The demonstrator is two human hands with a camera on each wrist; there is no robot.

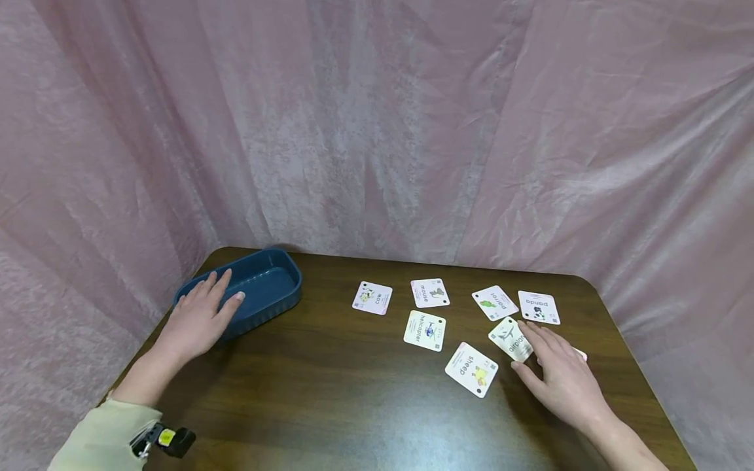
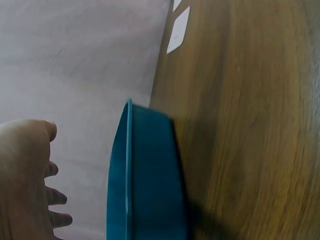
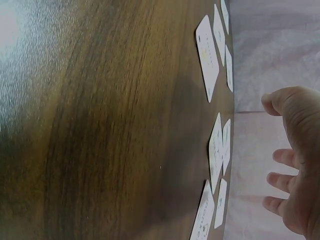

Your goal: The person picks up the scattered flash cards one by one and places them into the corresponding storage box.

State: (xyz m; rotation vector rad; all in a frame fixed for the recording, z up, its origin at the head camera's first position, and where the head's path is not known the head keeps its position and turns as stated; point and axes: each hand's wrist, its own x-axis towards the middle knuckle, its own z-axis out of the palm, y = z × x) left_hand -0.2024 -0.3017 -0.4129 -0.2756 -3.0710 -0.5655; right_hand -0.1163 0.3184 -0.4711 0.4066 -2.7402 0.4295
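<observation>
My left hand (image 1: 197,317), fingers spread and straight, hovers over the near left part of a dark blue rectangular tray (image 1: 290,302). In the left wrist view the hand is beside the tray's rim (image 2: 129,165) and holds nothing. My right hand (image 1: 562,376) is held above the cards at the right, its fingers extended and nothing in its grasp. Under its fingertips in the head view lies the airplane card (image 1: 508,337), partly covered. The monkey card (image 3: 202,215) shows in the right wrist view; the hand mostly hides it in the head view.
Picture cards lie flat on the brown wooden table (image 1: 330,392): cow (image 1: 373,298), mouse (image 1: 430,293), helicopter (image 1: 425,331), sheep (image 1: 471,370), parrot (image 1: 495,303) and panda (image 1: 538,307). A pink curtain (image 1: 377,131) hangs behind the table and along its sides.
</observation>
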